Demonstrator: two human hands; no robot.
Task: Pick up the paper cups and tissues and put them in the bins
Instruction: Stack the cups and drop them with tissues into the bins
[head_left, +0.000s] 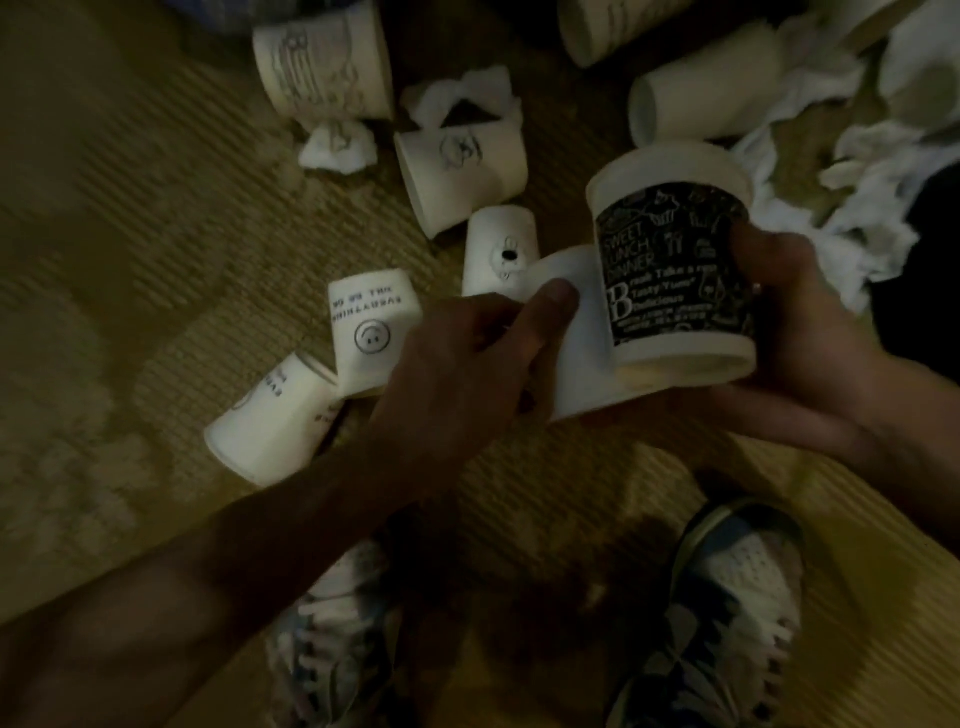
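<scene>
1. At the left of centre, a tipped cup (270, 421) lies on the mat (130, 208), touching a smiley cup (371, 332) that stands upside down.
2. In the upper left, a big cup (324, 62) lies on its side, with a tissue wad (337, 148) just below it.
3. At centre, your left hand (467, 353) grips a plain cup (576, 332), thumb on its wall.
4. Right of centre, your right hand (795, 332) is wrapped round a black cup (675, 275), which touches the plain cup. Your hands are close together.
5. In the upper right, a tissue pile (841, 171) lies among more cups.
6. Your shoes (727, 597) are at the bottom.
</scene>
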